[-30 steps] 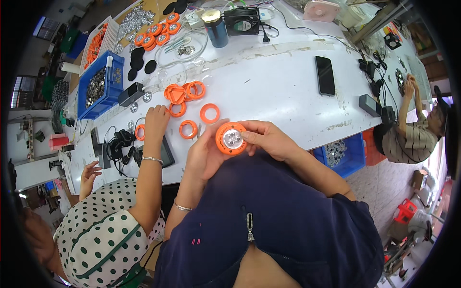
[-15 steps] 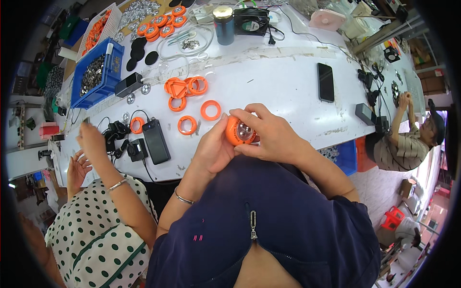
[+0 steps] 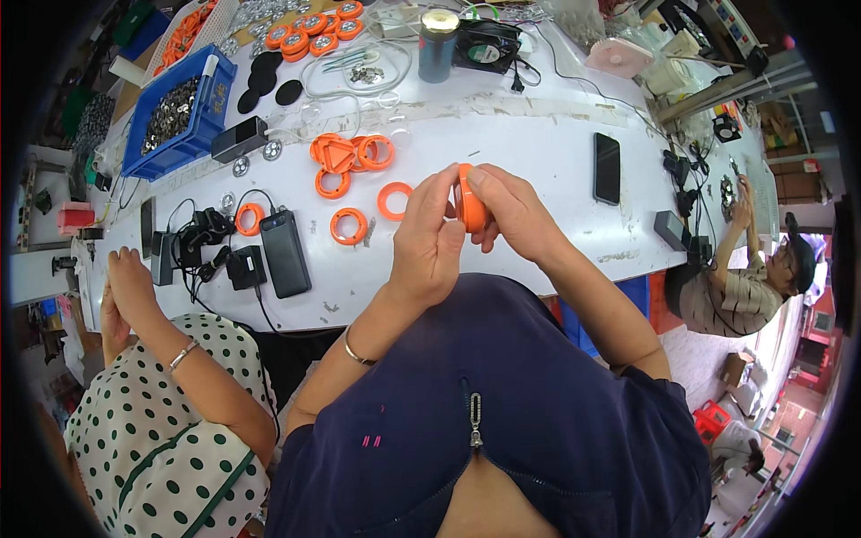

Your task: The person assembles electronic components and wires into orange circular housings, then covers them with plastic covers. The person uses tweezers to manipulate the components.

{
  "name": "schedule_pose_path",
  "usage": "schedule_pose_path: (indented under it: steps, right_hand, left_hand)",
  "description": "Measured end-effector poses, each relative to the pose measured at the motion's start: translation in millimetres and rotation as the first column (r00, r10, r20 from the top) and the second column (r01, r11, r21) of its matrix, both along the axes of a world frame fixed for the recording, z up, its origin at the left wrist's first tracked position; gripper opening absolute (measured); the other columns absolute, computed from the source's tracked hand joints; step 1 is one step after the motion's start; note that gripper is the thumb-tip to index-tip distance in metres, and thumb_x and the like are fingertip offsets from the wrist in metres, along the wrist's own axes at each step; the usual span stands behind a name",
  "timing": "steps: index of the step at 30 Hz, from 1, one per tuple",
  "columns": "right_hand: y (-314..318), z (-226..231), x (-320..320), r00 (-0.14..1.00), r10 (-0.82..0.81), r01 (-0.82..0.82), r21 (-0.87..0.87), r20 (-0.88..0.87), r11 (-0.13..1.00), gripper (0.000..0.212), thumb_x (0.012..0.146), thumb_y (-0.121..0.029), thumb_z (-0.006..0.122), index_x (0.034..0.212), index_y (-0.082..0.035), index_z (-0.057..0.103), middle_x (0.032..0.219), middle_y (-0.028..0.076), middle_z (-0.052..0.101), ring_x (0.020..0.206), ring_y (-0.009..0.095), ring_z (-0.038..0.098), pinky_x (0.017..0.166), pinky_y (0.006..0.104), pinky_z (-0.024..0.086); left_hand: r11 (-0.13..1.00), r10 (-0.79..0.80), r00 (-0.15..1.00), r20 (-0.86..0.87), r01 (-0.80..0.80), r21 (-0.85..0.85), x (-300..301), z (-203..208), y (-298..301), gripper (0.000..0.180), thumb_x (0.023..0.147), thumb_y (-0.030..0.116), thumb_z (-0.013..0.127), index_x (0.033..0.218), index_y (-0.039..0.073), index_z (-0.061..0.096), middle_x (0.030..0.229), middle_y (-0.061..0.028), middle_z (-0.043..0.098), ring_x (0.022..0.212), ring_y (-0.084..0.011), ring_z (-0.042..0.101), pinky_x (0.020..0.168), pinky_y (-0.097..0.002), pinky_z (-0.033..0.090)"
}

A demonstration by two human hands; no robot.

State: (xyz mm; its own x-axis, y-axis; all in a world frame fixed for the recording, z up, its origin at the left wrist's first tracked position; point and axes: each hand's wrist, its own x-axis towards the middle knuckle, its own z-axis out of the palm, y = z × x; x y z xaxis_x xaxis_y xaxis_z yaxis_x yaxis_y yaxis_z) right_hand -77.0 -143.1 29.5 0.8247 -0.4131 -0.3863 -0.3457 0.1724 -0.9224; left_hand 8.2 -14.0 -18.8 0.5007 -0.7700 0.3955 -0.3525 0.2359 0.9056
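A round orange puck light (image 3: 470,213) is between my two hands above the white table, turned nearly edge-on. My left hand (image 3: 429,242) closes on its left side, fingers pointing away from me. My right hand (image 3: 513,208) grips its right side, the thumb along the top rim. The light's clear face cannot be seen from here. Just left of my hands lies an orange ring (image 3: 383,203), and a second orange ring (image 3: 335,227) sits farther left. Beyond them several orange rings and a triangular orange part (image 3: 333,155) are piled together.
A black phone (image 3: 606,169) lies to the right. On the left are a black power bank (image 3: 284,255), tangled cables and a blue bin (image 3: 205,134) of small metal parts. Behind stand a dark tumbler (image 3: 438,54) and finished-looking orange lights (image 3: 323,43). Co-workers sit at both sides.
The puck light has been tipped from showing its clear face to edge-on and raised slightly away from me. Both hands shifted with it. The left co-worker's hands moved down toward their lap.
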Motion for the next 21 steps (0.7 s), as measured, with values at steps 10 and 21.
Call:
schedule_pose_path:
  steps: [10, 21]
  right_hand:
    - [13.2, 3.6, 12.6, 0.997, -0.068, 0.069, -0.043, 0.036, 0.997, 0.051, 0.093, -0.045, 0.044, 0.117, -0.001, 0.053, 0.077, 0.008, 0.059, 0.054, 0.011, 0.056, 0.044, 0.0230, 0.046]
    - [21.9, -2.1, 12.3, 0.983, -0.163, 0.171, -0.113, 0.079, 0.979, 0.053, 0.090, -0.046, 0.051, 0.120, -0.003, 0.053, 0.070, 0.006, 0.056, 0.052, 0.009, 0.053, 0.041, 0.0228, 0.042]
  left_hand:
    - [0.995, 0.098, 0.985, 0.140, -0.093, -0.041, 16.6, -16.4, -12.6, 0.053, 0.098, 0.032, 0.033, 0.133, -0.008, 0.038, 0.120, -0.0182, 0.049, 0.079, -0.0161, 0.055, 0.072, -0.0287, 0.046]
    - [0.972, 0.211, 0.972, 0.101, -0.198, -0.125, 9.7, -13.8, -18.0, 0.054, 0.094, 0.031, 0.032, 0.124, -0.011, 0.046, 0.116, -0.0247, 0.056, 0.103, -0.0313, 0.058, 0.087, -0.0359, 0.046]
